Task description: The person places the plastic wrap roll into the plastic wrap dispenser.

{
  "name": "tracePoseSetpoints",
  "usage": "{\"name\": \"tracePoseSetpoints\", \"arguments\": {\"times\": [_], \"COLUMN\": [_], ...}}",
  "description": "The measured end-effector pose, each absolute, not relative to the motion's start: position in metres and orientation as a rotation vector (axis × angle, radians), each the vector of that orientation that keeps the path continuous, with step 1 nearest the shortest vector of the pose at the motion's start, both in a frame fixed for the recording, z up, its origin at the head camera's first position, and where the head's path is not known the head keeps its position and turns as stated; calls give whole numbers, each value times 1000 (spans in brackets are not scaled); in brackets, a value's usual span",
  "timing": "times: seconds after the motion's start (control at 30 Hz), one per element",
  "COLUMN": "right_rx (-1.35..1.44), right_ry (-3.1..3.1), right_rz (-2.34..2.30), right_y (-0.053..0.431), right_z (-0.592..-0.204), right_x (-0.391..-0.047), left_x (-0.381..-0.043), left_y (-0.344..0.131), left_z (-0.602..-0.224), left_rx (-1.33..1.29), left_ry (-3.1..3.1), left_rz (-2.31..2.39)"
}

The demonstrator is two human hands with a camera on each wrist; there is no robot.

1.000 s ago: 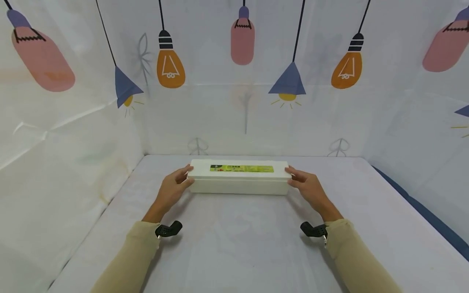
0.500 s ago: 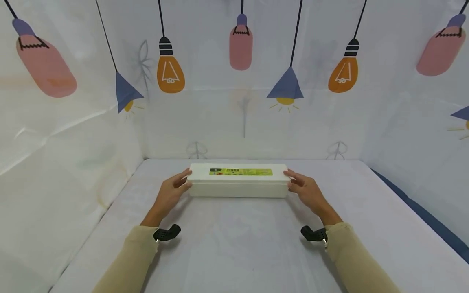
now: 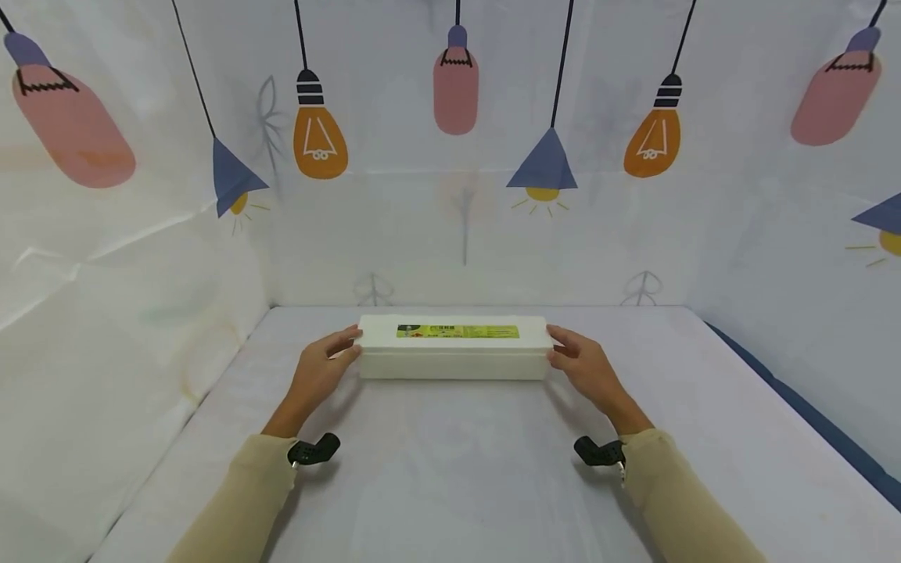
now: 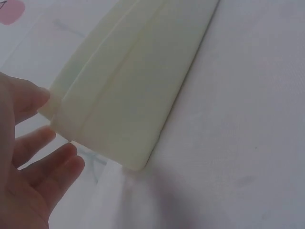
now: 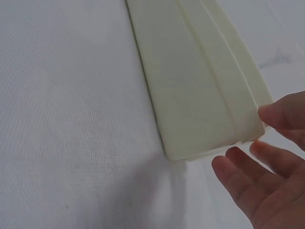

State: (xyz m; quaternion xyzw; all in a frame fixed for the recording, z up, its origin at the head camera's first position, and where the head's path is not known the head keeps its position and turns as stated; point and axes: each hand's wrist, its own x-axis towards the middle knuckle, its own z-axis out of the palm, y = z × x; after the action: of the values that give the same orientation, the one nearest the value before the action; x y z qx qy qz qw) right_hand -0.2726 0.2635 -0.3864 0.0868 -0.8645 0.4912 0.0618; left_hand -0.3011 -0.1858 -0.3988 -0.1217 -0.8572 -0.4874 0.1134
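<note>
A long white lidded box (image 3: pixel 450 366), like a cling film dispenser, lies crosswise on the white table. Its lid bears a yellow-green printed label (image 3: pixel 457 331). At its left end is my left hand (image 3: pixel 318 377), thumb and fingertips right at the lid's corner. My right hand (image 3: pixel 590 374) mirrors it at the other end. In the left wrist view, the thumb (image 4: pixel 35 98) overlaps the lid's edge, while the lower fingers stretch loosely below the box end. The right wrist view shows the right thumb (image 5: pixel 274 114) against the lid's corner, the other fingers relaxed and nearly straight.
White sheeting (image 3: pixel 415 227) printed with hanging lamps rises behind the table (image 3: pixel 450 477) and along both sides. A dark blue strip (image 3: pixel 795 399) runs along the right side. Black wrist cameras (image 3: pixel 314 449) sit on both forearms, over pale sleeves.
The view has tilted up and shifted slightly right. The box stays in place; my right fingertips have slid a little outward from its lid, while my left hand has barely moved.
</note>
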Motion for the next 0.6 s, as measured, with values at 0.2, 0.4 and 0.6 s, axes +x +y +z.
{"name": "tracePoseSetpoints", "arguments": {"times": [0.2,0.4,0.6], "right_rx": [236,223,219], "right_ry": [-2643,-2677,-2731], "right_rz": [1458,1307,1044], "right_y": [266,269,269], "right_z": [-380,-369,-354], "right_x": [-271,-272,-269], "left_x": [-300,-297,-299], "left_y": [-185,-185,-181], "left_z": [-395,-386,-374], "left_rx": [-381,-449,-514], "left_ry": [-2521,-2487,-2485], "left_rz": [-1350,-1152,-977]}}
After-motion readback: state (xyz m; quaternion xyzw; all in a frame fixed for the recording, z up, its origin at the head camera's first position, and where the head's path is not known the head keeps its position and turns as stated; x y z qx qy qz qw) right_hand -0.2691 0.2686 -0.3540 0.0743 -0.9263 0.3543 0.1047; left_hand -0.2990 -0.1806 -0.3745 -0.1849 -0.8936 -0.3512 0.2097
